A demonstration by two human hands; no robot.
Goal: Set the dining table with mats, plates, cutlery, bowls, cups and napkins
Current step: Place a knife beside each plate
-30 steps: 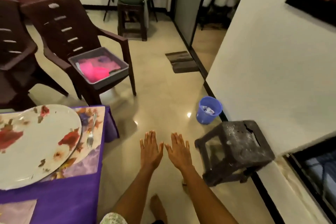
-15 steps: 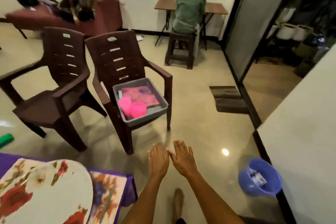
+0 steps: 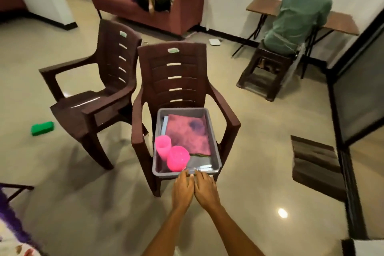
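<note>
While both arms reach forward side by side, the left hand (image 3: 182,190) and the right hand (image 3: 205,190) lie palm-down with fingers straight and close together, holding nothing; their fingertips come to the near rim of the grey rectangular plastic tub (image 3: 216,151), though whether they touch it or hover just short I cannot tell. That tub sits on the seat of the nearer dark brown plastic armchair (image 3: 176,72), its long axis running straight away from the hands toward the chair back. Just past the left hand's fingertips, in the tub's near left corner, stand the round pink plastic bowl (image 3: 178,158) and, touching it on the far side, the pink plastic cup (image 3: 163,147). Both lie ahead and to the left, so the left hand is judged the nearer one for either. Farther back, filling the tub's far half, lies the flat pink-and-purple mottled mat (image 3: 187,133), which would call for a longer reach over the cup and bowl. At the lower left edge of view, a corner of the purple-clothed dining table (image 3: 8,222) shows, well apart from the tub.
</note>
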